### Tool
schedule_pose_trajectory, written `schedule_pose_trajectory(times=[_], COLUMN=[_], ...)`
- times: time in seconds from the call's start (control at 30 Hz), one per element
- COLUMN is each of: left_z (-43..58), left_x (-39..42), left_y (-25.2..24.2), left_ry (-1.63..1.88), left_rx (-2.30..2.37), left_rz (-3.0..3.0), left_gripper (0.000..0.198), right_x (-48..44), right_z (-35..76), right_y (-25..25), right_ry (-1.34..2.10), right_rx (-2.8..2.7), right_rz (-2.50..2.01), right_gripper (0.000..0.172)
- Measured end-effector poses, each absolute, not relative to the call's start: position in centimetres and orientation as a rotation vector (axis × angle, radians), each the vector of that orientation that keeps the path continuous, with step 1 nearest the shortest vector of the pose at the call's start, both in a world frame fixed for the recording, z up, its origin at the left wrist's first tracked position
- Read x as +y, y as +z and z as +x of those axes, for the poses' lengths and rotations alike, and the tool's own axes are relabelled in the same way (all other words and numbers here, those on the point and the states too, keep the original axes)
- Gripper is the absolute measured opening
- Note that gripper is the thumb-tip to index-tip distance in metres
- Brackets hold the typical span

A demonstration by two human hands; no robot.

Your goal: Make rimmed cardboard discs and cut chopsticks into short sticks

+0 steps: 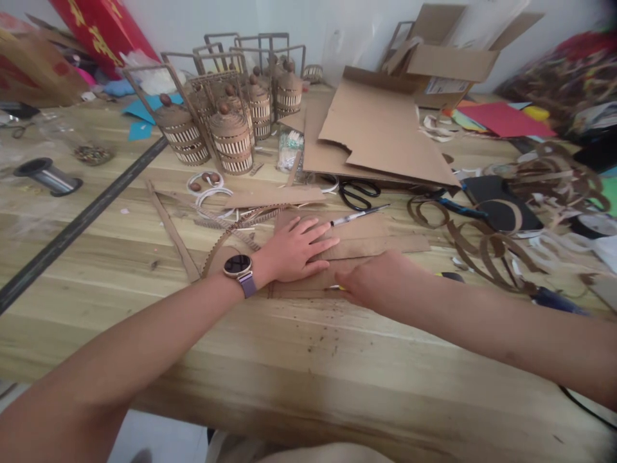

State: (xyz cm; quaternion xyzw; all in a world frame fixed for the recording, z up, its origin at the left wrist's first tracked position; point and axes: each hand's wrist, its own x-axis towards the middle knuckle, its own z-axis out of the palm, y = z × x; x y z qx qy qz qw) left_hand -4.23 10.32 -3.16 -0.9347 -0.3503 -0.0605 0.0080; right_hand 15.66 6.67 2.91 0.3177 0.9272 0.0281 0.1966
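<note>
Nearest me is the bare front of the wooden bench point(337, 386), with dark crumbs point(330, 341) scattered just short of my work. My right hand point(370, 281) is curled tight, its fingers closed around a yellow tool point(342, 287) that they mostly hide, at the near side of a piece of brown cardboard point(351, 249). My left hand point(296, 253) lies flat on that cardboard, fingers spread wide, a smartwatch point(238, 265) on the wrist. The cardboard sits in the middle of the bench, under both my hands. A pen point(359, 215) lies on its far part, just beyond my left fingertips, and black-handled scissors point(359, 193) rest a little farther off. Curled brown strips point(486, 254) tangle to the right; a wire spool point(48, 178) lies on its side at the left, past a long dark bar point(91, 206). Farther away, lantern-shaped cages point(232, 145) topped with round beads stand left of large cardboard sheets point(380, 128), and an open carton point(446, 67) stands at the far right, by the wall
</note>
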Motion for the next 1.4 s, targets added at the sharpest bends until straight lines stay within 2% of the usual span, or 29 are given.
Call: schedule_pose_trajectory(times=[0.33,0.47,0.67,0.97,1.1,1.27,1.4], left_z=[-4.2,-4.3,-4.5,-4.4,-4.4,-4.5,-4.6], left_x=[10.3,10.7,11.1,10.7,10.8,11.2,11.1], left_y=[-3.3,-3.1,-3.0,-2.5,-2.6,-3.4,-3.3], left_ry=[-0.223,-0.204,-0.17,-0.105,-0.089,-0.134,-0.112], left_rx=[-1.084,-1.047,-0.992,-1.035,-1.073,-1.11,-1.076], left_rz=[-2.909,-2.907,-2.908,-2.931,-2.965,-2.982,-2.977], left_gripper=[0.053,0.053,0.047,0.051,0.054,0.056,0.056], right_x=[7.8,7.3,6.0,6.3,5.6,4.8,5.0], right_z=[19.6,16.6,10.6,9.9,8.9,7.5,7.8], right_y=[6.1,6.3,4.4,3.4,4.5,6.8,6.5], right_ry=[-0.012,-0.012,0.045,0.162,0.195,0.261,0.232], right_rx=[2.357,2.406,2.604,2.632,2.562,2.455,2.506], right_rz=[1.026,1.044,0.806,0.725,0.698,0.7,0.689], right_gripper=[0.022,0.025,0.032,0.028,0.024,0.032,0.034])
